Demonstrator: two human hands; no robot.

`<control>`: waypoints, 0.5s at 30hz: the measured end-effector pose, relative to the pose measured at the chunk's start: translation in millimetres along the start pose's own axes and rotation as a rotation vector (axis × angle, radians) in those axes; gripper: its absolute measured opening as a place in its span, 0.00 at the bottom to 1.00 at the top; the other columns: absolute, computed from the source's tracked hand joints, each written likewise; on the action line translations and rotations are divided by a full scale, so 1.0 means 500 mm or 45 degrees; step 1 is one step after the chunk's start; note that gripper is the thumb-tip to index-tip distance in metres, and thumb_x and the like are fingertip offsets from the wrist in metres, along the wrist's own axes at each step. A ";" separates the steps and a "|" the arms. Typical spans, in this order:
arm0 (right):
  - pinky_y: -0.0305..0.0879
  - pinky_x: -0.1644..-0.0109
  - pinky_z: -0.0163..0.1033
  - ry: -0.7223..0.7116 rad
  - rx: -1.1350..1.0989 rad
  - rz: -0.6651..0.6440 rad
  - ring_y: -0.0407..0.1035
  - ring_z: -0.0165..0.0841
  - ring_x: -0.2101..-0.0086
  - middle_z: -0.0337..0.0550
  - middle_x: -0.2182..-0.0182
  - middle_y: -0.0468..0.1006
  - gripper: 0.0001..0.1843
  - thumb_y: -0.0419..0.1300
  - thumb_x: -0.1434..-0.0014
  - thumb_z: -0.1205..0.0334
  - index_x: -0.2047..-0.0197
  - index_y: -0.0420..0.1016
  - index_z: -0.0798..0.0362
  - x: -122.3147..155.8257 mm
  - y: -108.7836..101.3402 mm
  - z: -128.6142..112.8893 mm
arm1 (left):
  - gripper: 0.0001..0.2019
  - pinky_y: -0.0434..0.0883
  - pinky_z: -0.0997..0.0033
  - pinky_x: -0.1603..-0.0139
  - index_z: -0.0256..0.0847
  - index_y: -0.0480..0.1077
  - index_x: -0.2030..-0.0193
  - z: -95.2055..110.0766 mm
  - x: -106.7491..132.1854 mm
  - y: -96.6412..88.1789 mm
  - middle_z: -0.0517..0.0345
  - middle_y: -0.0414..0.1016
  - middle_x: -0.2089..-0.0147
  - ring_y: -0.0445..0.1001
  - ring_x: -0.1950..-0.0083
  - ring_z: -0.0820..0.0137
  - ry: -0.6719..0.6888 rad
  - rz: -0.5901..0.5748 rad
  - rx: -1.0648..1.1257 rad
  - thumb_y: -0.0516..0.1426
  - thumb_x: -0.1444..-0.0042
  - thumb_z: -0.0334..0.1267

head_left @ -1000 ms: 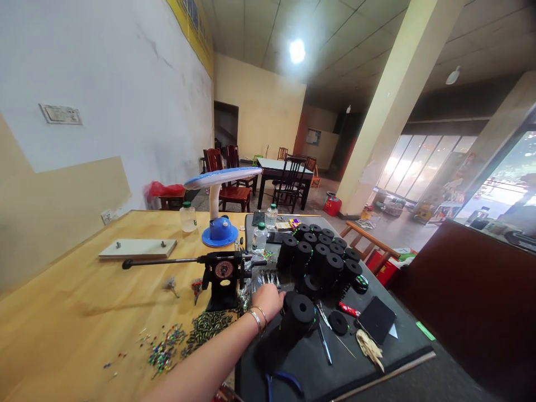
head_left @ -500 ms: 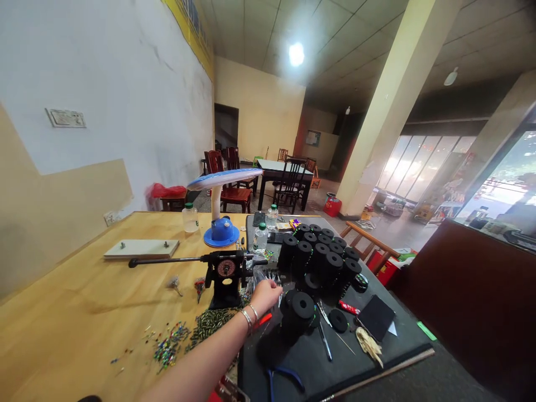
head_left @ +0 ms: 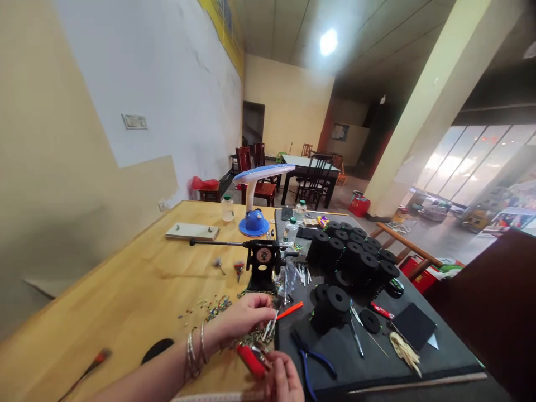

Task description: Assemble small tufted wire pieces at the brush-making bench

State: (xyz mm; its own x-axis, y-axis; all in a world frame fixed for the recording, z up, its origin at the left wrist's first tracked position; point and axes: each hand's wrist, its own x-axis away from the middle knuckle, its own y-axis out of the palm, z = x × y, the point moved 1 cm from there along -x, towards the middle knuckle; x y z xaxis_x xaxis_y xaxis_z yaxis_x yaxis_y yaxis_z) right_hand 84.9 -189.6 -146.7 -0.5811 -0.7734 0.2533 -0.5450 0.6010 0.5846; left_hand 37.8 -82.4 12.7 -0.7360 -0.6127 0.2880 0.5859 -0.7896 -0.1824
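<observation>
At 6 o'clock: left hand [head_left: 245, 317] fingers pinched on metal pins [head_left: 270, 330], keeping bundle together; right hand [head_left: 285, 384], 5 o'clock, fingers curled round red tool [head_left: 250, 360]

On the wooden desk [head_left: 125, 290], toward the far end, a blue lamp [head_left: 254, 224], with a clear plastic bottle [head_left: 227, 207] to its left. Nearer the wall, a pale board [head_left: 191, 231] with two bolts. At the desk's middle, a black hand-crank device [head_left: 263, 262] with a long rod pointing left. On the black mat [head_left: 368, 357], upright black foam spools [head_left: 355, 257] clustered together, blue-handled pliers [head_left: 312, 357] near the front edge, a black square pad [head_left: 414, 326] at right. Behind, a dining table [head_left: 312, 167] among dark chairs.
</observation>
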 end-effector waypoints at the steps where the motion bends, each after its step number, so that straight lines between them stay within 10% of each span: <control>1: 0.40 0.85 0.28 0.000 -0.010 0.010 0.43 0.21 0.87 0.25 0.88 0.52 0.35 0.67 0.65 0.27 0.69 0.73 0.52 -0.003 0.007 0.000 | 0.13 0.52 0.75 0.75 0.40 0.62 0.75 -0.008 0.022 -0.006 0.68 0.63 0.80 0.57 0.77 0.77 -0.007 -0.002 0.013 0.58 0.58 0.47; 8: 0.45 0.79 0.28 -0.027 0.172 -0.303 0.48 0.22 0.81 0.31 0.82 0.60 0.28 0.71 0.59 0.37 0.75 0.70 0.55 0.036 0.086 -0.031 | 0.13 0.55 0.75 0.72 0.39 0.63 0.74 -0.090 0.109 -0.039 0.68 0.60 0.77 0.57 0.74 0.76 0.071 0.105 0.047 0.59 0.55 0.46; 15: 0.42 0.80 0.28 0.133 0.174 -0.281 0.46 0.22 0.82 0.28 0.84 0.57 0.30 0.71 0.60 0.36 0.72 0.69 0.54 0.066 0.116 -0.019 | 0.17 0.58 0.74 0.70 0.39 0.62 0.73 -0.138 0.149 -0.070 0.66 0.62 0.75 0.59 0.72 0.76 0.104 0.173 0.171 0.59 0.52 0.52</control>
State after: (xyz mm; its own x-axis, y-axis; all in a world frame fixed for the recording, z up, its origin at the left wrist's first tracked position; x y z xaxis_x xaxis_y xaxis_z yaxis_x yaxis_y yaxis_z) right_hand 39.8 -182.0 -97.1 -0.3779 -0.9009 0.2137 -0.7319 0.4320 0.5270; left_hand -60.9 -102.8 -24.1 -0.6690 -0.7182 0.1912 0.7175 -0.6913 -0.0861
